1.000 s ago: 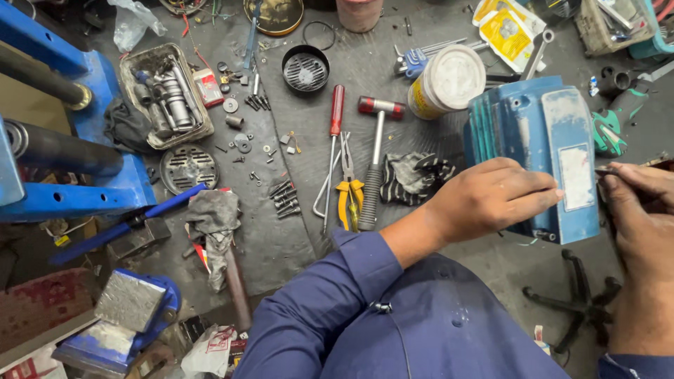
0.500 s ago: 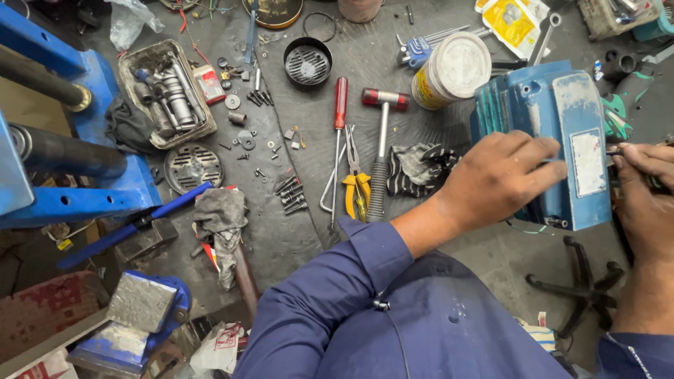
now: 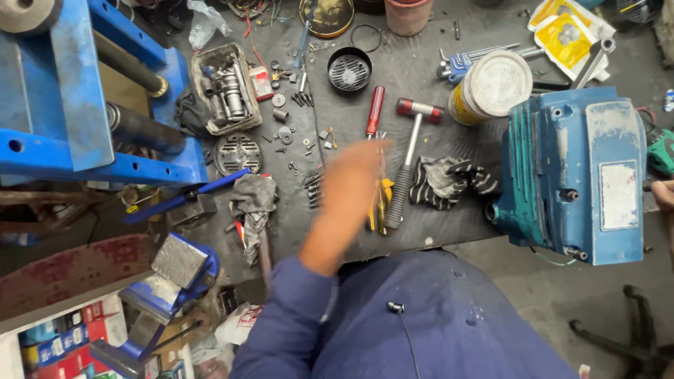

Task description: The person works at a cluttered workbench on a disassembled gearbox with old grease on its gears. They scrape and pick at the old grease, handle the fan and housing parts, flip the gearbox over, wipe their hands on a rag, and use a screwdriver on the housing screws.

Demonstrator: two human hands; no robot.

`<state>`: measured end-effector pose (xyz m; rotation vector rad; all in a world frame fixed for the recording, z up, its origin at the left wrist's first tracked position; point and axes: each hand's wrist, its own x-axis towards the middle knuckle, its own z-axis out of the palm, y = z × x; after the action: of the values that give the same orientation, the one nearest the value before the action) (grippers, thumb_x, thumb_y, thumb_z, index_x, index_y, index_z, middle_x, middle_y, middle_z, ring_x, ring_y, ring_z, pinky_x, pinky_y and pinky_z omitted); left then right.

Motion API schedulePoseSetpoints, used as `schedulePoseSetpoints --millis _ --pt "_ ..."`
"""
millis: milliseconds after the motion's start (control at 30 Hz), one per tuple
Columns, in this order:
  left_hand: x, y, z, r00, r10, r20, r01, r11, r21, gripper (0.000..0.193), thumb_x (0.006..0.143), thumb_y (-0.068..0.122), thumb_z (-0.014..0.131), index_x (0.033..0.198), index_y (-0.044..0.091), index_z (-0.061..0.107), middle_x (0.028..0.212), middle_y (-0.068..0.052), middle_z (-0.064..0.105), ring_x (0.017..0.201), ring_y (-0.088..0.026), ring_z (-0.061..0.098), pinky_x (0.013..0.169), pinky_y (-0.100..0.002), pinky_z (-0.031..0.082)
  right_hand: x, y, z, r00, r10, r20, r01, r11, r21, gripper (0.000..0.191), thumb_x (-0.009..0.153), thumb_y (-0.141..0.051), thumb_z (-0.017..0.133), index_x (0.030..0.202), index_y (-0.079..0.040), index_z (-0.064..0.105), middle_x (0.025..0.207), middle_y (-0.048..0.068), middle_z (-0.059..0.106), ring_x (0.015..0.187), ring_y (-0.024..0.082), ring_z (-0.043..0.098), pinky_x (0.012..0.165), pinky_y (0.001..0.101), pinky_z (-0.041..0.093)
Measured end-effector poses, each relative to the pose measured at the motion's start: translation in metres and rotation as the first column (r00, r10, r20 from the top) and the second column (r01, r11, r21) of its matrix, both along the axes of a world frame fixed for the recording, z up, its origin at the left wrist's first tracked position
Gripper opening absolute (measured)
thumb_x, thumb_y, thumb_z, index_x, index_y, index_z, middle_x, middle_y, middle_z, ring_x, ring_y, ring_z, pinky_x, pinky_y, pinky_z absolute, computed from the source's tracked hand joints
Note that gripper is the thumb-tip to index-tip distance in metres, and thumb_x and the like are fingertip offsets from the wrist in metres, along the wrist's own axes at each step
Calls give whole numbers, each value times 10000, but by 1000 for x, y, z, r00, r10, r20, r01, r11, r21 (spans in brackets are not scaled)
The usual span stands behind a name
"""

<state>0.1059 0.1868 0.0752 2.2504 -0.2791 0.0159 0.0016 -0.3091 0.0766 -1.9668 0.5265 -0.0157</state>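
My left hand (image 3: 349,193) is blurred in motion above the workbench, fingers stretched out with nothing seen in it. It hovers over yellow-handled pliers (image 3: 383,205), beside a red-handled screwdriver (image 3: 375,109) and a red-headed hammer (image 3: 413,151). A blue motor housing (image 3: 576,175) stands at the bench's right end. Only a sliver of my right hand (image 3: 662,191) shows at the right edge, against the housing's side; its grip is hidden.
A striped cloth (image 3: 449,179) lies between hammer and housing. Behind are a white tub (image 3: 493,85), a black round grille (image 3: 349,70), a tray of metal parts (image 3: 226,88) and loose screws. A blue press frame (image 3: 70,105) and blue vise (image 3: 179,270) stand left.
My left hand has let go of the blue housing and swung left over the hand tools. The view has shifted, so the housing sits further right in the picture.
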Motion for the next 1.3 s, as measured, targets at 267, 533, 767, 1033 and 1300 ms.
schedulePoseSetpoints --millis 267,533,767,1033,1300 --pt "-23 100 -34 972 233 -1 -211 882 421 168 872 208 757 1022 136 785 971 -103 705 948 -340 667 827 -465 521 22 9 -10 977 -80 -200 96 992 76 231 1119 -307 543 1272 -136 513 939 56 667 823 240 693 615 421 597" --pt "-11 76 -42 976 158 150 -211 857 471 178 807 192 746 970 161 809 899 -80 689 904 -315 674 777 -457 525 11 1 -26 939 321 123 -255 890 -378 136 1185 -134 549 1226 -27 622 1036 108 565 957 210 619 858 312 569" --pt "2 74 -32 988 -34 150 -82 705 705 161 906 210 680 812 97 747 878 -110 679 861 -323 696 726 -469 546 -16 31 15 858 459 229 -165 669 -724 118 1164 -2 680 1256 -72 705 1215 89 655 1261 246 602 1079 337 523" --pt "6 76 -24 985 -95 143 -22 758 652 179 792 234 766 857 67 749 892 -122 667 901 -331 672 756 -460 537 -16 74 55 881 341 328 -110 822 -559 162 1080 19 724 1213 -71 746 1178 137 683 1162 227 618 960 309 554" --pt "6 77 -23 996 -81 48 31 761 648 193 807 261 782 931 113 779 946 -100 683 971 -315 671 818 -442 538 -19 80 75 863 350 365 -77 805 -588 244 999 18 768 1230 -57 743 1207 118 702 1068 222 620 949 297 527"
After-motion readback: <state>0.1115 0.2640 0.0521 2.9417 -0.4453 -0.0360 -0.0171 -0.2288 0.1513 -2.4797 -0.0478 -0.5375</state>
